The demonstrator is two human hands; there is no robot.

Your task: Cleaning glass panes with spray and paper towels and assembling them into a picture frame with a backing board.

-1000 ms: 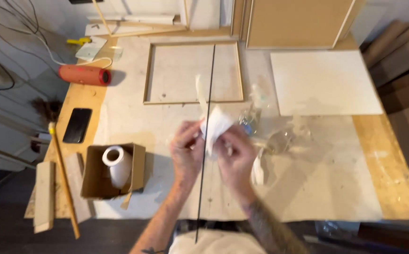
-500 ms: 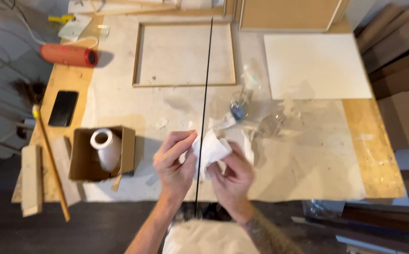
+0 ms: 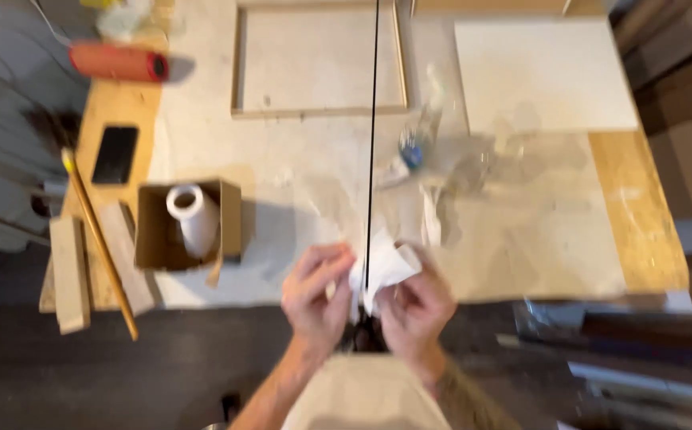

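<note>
Fingers: the left hand [image 3: 316,291] had its fingers [image 3: 331,259] curled in, pinching the near edge of a white rag [image 3: 382,267]; the right hand [image 3: 415,306] was clenched on the rag's other side, thumb on top.
Rag: it was bunched between both hands, just past the counter's [image 3: 521,239] near edge, close to the body.
Rod: a thin black rod [image 3: 373,135] ran straight away from the hands across the counter and over the frame [image 3: 318,60]; the rag wrapped its near end, so the two-handed pinch appeared to fold cloth around it, though blur hid the exact contact.
Why so held: both hands met at the rod so the cloth could close on it from two sides.
Box: an open cardboard box [image 3: 189,225] held a white roll [image 3: 190,211], left of the hands, well within reach.
Left edge: a phone [image 3: 115,154], an orange roller [image 3: 119,62] and a long stick [image 3: 99,239] lay apart from the work.
Far right: a white board [image 3: 541,76] lay flat; clear bottles [image 3: 441,151] sat between it and the rod.
</note>
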